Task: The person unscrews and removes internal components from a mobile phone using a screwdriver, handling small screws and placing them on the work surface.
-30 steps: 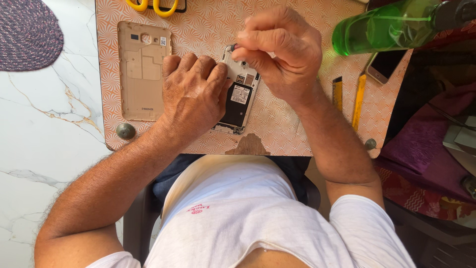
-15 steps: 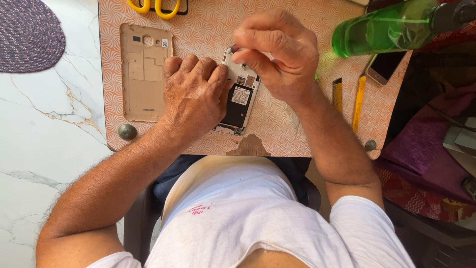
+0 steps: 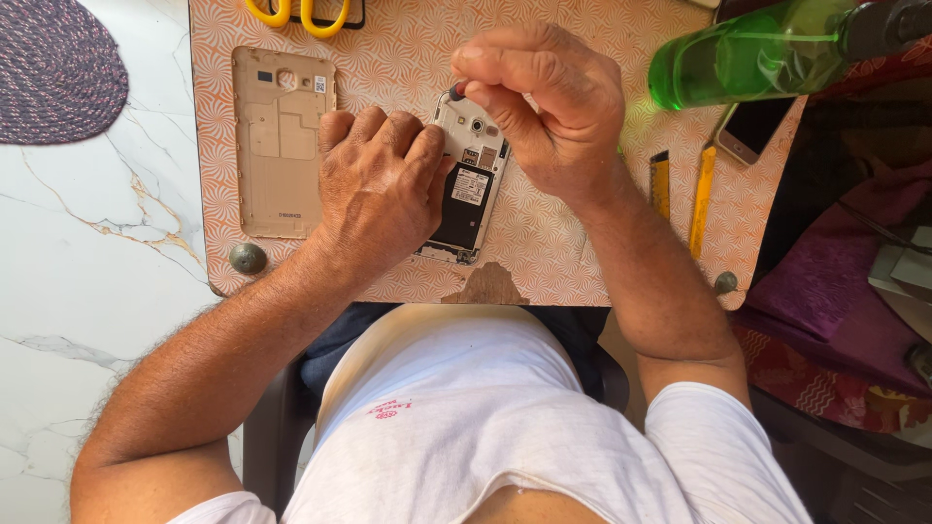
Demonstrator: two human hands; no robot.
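A: Hands over an opened phone (image 3: 464,189), back cover off, lying on the orange patterned surface (image 3: 573,243). The left hand (image 3: 374,189) lies flat across the phone's left half, fingers (image 3: 388,131) loosely spread and pressing it down rather than gripping it. The right hand (image 3: 544,107) hangs above the far end, its fingers pinched shut around a thin tool with a dark red cap (image 3: 456,91), tip pointed down near the camera corner.

B: And around them?

A: The tan back cover (image 3: 282,141) lies just to the left of the phone; yellow scissor handles (image 3: 296,14) sit at the far edge. To the right are two slim yellow tools (image 3: 701,194), a second phone (image 3: 752,131) and a green bottle (image 3: 748,58) lying across the corner.

B: What could go wrong?

A: As I judge it, the tip could slip off its mark and scratch the exposed board if the pressing hand lets the phone shift. A freed small part could roll off the near edge.

B: Any change from half a second ago?

A: Little. Both hands keep their places; the right hand appears to sit a shade higher, the tool cap showing more clearly.
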